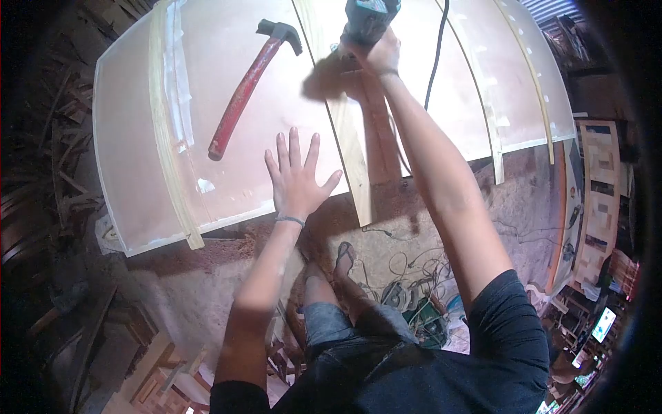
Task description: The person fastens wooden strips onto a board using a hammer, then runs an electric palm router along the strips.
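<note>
My left hand [298, 176] lies on the pale panel [255, 172], fingers spread, just left of a wooden strip [350, 155]. At the top of the view, my right hand [376, 54] is wrapped round a dark power tool [372, 19] with a teal patch; its working end is hidden and its exact kind does not show. Beyond my left fingertips rests a claw hammer [248, 90] with a worn red handle, its metal head pointing away from me.
More wooden strips [169, 124] cross the panel, some jutting past its near edge. A black cord [437, 55] runs over it on the right. Tangled cables [414, 265] and tools lie on the floor by my feet. Scrap wood [69, 138] is piled at the left.
</note>
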`<state>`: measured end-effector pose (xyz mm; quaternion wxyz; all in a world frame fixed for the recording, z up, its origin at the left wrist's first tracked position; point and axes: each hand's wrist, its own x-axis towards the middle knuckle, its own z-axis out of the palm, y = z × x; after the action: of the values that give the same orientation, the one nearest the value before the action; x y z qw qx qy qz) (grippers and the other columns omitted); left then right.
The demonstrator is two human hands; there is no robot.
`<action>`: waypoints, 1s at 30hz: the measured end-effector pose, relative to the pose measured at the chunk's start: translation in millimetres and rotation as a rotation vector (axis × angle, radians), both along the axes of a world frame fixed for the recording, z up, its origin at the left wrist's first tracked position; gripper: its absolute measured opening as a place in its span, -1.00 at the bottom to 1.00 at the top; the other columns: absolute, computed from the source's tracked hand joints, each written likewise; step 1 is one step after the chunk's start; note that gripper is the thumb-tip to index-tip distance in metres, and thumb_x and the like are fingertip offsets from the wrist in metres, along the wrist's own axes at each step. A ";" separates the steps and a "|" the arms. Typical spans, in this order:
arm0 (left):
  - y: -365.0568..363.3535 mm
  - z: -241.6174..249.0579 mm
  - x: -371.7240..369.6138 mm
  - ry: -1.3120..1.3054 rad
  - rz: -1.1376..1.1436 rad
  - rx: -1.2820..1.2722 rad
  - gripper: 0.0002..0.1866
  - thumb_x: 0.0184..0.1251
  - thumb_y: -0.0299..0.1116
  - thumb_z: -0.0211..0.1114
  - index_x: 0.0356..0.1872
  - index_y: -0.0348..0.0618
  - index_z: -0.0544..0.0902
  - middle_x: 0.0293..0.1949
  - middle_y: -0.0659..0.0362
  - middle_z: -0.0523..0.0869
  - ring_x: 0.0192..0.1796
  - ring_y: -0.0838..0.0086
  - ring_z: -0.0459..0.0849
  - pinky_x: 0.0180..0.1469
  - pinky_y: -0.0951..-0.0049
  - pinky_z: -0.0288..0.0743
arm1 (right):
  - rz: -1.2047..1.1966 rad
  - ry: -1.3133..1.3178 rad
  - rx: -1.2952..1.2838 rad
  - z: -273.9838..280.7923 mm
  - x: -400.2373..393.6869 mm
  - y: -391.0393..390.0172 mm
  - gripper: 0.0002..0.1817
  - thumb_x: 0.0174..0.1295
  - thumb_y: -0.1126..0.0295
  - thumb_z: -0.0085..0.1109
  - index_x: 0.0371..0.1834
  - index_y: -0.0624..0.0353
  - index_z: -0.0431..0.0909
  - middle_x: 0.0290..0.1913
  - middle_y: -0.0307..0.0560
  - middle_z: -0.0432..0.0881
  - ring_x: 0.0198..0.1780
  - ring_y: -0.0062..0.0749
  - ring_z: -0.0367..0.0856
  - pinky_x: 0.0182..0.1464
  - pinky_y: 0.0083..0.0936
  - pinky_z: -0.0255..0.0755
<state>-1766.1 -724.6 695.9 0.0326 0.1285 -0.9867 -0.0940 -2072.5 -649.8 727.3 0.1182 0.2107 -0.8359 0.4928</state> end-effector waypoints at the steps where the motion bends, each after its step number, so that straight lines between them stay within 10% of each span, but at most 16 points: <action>1: 0.0 0.6 -0.5 -0.005 0.001 0.000 -0.07 0.33 0.39 0.12 0.64 0.20 0.19 0.66 -0.13 -0.01 0.67 -0.14 -0.10 0.57 -0.37 -0.29 | -0.003 -0.004 -0.016 0.7 -2.6 -2.3 -0.36 -0.15 0.04 0.63 0.02 0.08 0.67 -0.11 -0.02 0.81 -0.02 -0.13 0.79 0.09 -0.25 0.61; 30: -10.1 7.2 -4.5 -0.087 0.000 0.122 -0.05 0.29 0.44 0.10 0.62 0.19 0.24 0.64 -0.13 0.06 0.66 -0.16 -0.07 0.54 -0.43 -0.31 | 0.006 -0.164 -0.076 31.9 -81.9 -74.1 -0.41 -0.16 0.17 0.59 -0.01 0.14 0.65 -0.10 -0.01 0.80 -0.01 -0.16 0.77 0.12 -0.25 0.58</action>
<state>-1770.6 -734.7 703.1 -0.0182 0.1341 -0.9796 -0.1483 -2154.4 -723.9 759.2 0.0559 0.1676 -0.8229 0.5400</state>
